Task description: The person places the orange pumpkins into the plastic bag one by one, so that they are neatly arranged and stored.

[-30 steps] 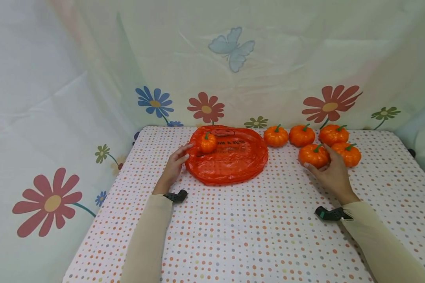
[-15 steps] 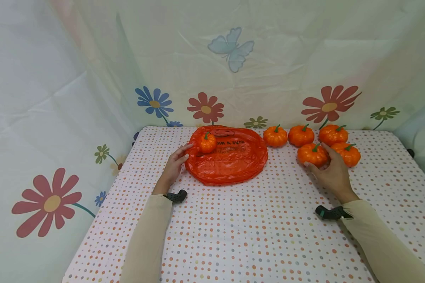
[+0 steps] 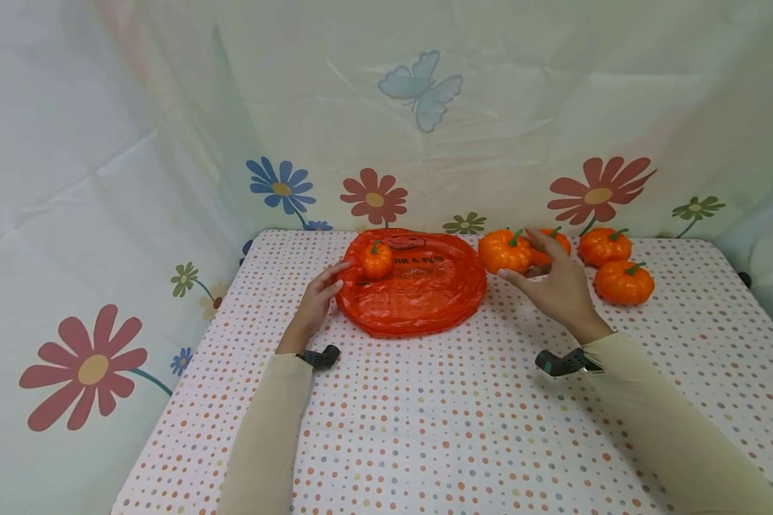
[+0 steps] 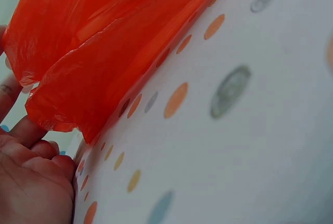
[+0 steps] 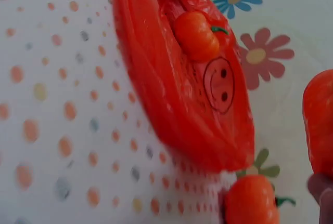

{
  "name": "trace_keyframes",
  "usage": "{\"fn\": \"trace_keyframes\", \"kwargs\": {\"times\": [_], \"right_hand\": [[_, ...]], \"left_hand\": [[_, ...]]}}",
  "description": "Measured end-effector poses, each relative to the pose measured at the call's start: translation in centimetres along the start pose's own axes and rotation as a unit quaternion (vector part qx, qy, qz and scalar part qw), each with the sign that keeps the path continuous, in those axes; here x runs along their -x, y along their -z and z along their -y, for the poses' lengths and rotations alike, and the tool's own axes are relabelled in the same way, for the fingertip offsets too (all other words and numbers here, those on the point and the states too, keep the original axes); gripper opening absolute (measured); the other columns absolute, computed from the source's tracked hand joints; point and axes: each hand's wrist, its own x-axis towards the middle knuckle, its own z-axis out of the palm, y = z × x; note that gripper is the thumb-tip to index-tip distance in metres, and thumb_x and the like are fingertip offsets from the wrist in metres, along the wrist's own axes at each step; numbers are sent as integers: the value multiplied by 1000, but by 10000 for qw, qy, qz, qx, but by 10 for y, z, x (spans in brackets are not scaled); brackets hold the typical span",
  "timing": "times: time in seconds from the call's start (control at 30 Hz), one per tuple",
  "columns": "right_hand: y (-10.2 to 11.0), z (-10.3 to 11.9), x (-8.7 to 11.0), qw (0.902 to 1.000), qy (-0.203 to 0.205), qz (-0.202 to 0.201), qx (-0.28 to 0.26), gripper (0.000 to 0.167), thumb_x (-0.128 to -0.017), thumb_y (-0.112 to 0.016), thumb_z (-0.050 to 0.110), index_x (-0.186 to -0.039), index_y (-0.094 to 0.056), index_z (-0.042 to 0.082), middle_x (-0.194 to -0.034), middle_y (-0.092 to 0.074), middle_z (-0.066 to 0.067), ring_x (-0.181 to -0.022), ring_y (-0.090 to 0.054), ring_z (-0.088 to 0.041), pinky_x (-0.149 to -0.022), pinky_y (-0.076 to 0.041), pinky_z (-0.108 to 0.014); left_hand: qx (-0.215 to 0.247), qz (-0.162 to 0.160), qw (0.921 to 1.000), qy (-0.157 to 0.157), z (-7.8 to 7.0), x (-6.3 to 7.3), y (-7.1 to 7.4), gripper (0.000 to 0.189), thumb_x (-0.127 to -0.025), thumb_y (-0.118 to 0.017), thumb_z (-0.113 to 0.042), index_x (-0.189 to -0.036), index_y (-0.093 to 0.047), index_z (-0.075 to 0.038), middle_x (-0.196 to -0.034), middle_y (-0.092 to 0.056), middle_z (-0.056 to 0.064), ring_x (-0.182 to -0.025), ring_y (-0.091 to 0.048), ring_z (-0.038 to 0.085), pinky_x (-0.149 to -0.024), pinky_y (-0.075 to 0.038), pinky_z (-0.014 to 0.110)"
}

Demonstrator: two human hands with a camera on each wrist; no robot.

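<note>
My right hand [image 3: 557, 290] grips a small orange toy pumpkin [image 3: 502, 252] with a green stem, thumb at its front side and fingers at the back. The held pumpkin [image 5: 320, 122] is partly cut off at the right edge of the right wrist view. It overlaps another pumpkin behind it, just right of the red plastic bag [image 3: 419, 307]. The bag lies with its mouth open upward, and one pumpkin [image 3: 378, 260] sits inside at its left. My left hand [image 3: 315, 304] touches the bag's left rim, fingers loosely extended; in the left wrist view the bag [image 4: 78, 78] covers some fingertips.
Behind the right hand sits a partly hidden pumpkin [image 3: 559, 242]. Farther right are a back pumpkin [image 3: 604, 247] and a front pumpkin [image 3: 623, 283]. A dotted cloth covers the table [image 3: 425, 429]; a flowered curtain [image 3: 502, 129] hangs behind it.
My right hand has lifted the front pumpkin from the group and carried it left and back toward the bag. My left hand stays at the bag's rim.
</note>
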Motion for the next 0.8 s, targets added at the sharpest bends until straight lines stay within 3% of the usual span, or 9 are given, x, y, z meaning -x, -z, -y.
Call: {"fn": "trace_keyframes", "kwargs": {"times": [0.1, 0.17, 0.23, 0.5, 0.8], "right_hand": [[-13, 11, -14, 9993, 110, 210, -280, 84, -83, -78, 35, -154, -34, 19, -146, -50, -21, -99, -68, -40, -78, -61, -38], [-25, 17, -23, 9985, 115, 408, -335, 82, -84, -78, 35, -152, -37, 17, -148, -48, -19, -112, -63, -40, -87, -57, -51], [-36, 23, -32, 9972, 159, 613, -392, 79, -83, -79, 34, -150, -40, 15, -150, -46, -17, -121, -57, -40, -95, -53, -55], [-81, 40, -63, 9909, 504, 1082, -619, 74, -84, -78, 20, -149, -42, 11, -153, -42, -15, -135, -44, -37, -108, -43, -54], [-121, 47, -78, 9800, 17, 1779, -889, 73, -86, -76, 25, -150, -42, 16, -155, -40, -13, -142, -38, -36, -116, -34, -53]], "left_hand": [[50, 45, 10000, -38, 0, 0, 0, 44, -102, -49, -17, -145, -47, -7, -164, -24, 3, -154, -14, 19, -124, -19, 44], [69, 42, 9999, -65, 0, 0, 1, 44, -102, -50, -18, -145, -48, -8, -165, -24, 3, -154, -13, 20, -125, -18, 45], [61, 45, 9999, -113, 0, 0, 1, 45, -101, -50, -19, -145, -48, -8, -165, -23, 4, -155, -12, 22, -124, -18, 47], [-16, 97, 9996, -258, 5, 0, 2, 46, -99, -54, -25, -143, -51, -11, -164, -23, 9, -154, -14, 27, -123, -21, 47], [182, 58, 9998, -52, 0, -1, 0, 45, -102, -50, -16, -145, -46, -4, -164, -25, 5, -154, -15, 21, -124, -19, 45]]}}
